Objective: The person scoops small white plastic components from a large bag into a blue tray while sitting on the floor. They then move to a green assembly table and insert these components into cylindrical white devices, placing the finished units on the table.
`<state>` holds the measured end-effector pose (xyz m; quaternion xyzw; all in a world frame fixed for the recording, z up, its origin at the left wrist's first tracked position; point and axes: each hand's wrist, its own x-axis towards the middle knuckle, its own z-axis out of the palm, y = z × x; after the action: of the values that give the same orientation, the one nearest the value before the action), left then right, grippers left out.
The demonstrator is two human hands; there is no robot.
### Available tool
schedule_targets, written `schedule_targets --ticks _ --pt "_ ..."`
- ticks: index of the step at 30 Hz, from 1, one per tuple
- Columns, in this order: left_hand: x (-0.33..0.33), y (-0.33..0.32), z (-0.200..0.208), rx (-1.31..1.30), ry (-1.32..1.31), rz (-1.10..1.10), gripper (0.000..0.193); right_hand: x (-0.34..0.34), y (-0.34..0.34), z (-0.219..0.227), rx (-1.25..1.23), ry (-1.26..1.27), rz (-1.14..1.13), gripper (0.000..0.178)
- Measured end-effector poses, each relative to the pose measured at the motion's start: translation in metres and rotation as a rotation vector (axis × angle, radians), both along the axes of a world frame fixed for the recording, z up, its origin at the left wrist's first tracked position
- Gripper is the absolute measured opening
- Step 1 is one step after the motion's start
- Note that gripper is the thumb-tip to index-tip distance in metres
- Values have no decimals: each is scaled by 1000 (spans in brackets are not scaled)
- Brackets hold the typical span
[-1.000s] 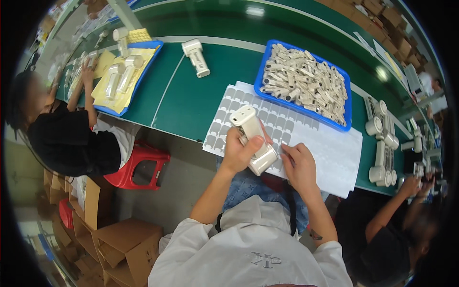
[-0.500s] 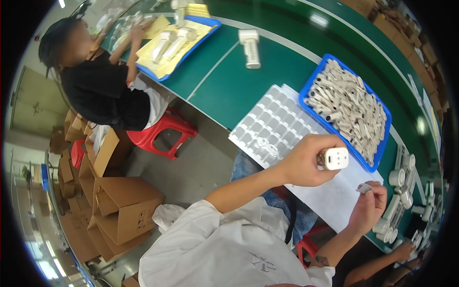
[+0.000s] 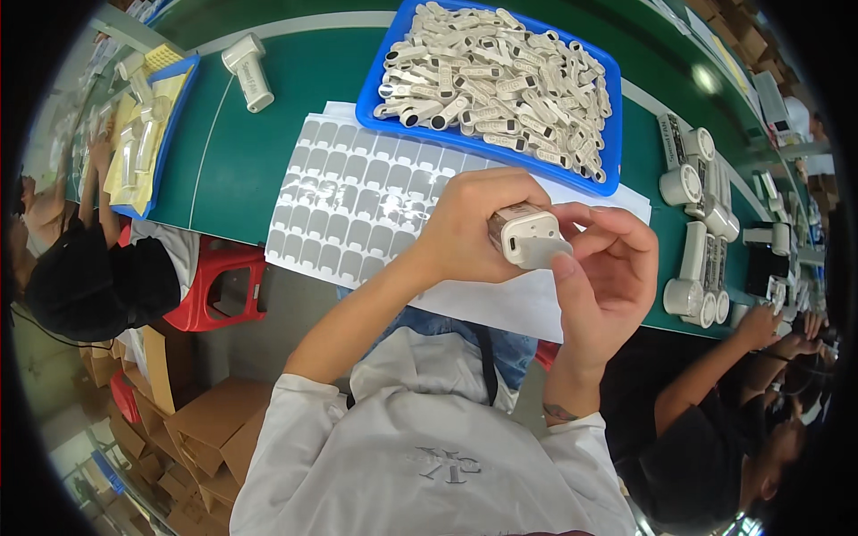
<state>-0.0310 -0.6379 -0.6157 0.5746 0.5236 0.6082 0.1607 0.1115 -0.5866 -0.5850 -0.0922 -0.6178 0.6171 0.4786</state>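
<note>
My left hand [image 3: 474, 223] has its fingers wrapped around a white device [image 3: 515, 234], gripping it so that one end pokes out toward my right side; most of its body is hidden in my palm. That end shows a small dark slot and a few little holes. On the end's lower right part, toward 5 o'clock, sits a grey label [image 3: 539, 255]. The thumb and forefinger of my right hand [image 3: 615, 279] are closed on the label's right edge, my other fingers curled loosely above; I cannot tell whether the label is stuck down.

Taking the device as the middle of the dial, the sheet of grey labels [image 3: 350, 207] spreads at 9 to 10 o'clock, with plain white sheet [image 3: 500, 308] showing below my hands. At 12 o'clock a blue tray [image 3: 617, 121] overlaps the sheets' far edge, heaped with small white parts [image 3: 492, 85]. One more white device [image 3: 250, 73] lies alone on the green surface [image 3: 308, 76] at 10 o'clock, and a group of white devices [image 3: 693, 228] stands and lies at 3 o'clock. Between 9 and 10 o'clock is a second blue tray [image 3: 172, 129] lined with yellow paper.

Further out, a red stool [image 3: 214, 299] is at about 9 o'clock, cardboard boxes [image 3: 214, 415] at 8, and a person in black [image 3: 684, 447] at 4 to 5.
</note>
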Motion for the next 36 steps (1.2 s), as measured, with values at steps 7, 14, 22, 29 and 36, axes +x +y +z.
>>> schedule_targets --ticks 7,14,22,29,36 --pt "-3 -1 -3 24 62 -12 29 -1 2 -1 32 1 9 44" --pt "-1 -1 1 -6 1 4 30 0 3 3 32 -47 11 43" --pt "-2 -1 -4 40 53 -21 29 1 2 4 74 -82 -2 42" --pt "-3 -1 0 15 35 1 30 0 2 4 104 -121 -34 41" --pt "-3 -2 1 4 25 4 30 -3 -1 5 136 -136 -71 40"
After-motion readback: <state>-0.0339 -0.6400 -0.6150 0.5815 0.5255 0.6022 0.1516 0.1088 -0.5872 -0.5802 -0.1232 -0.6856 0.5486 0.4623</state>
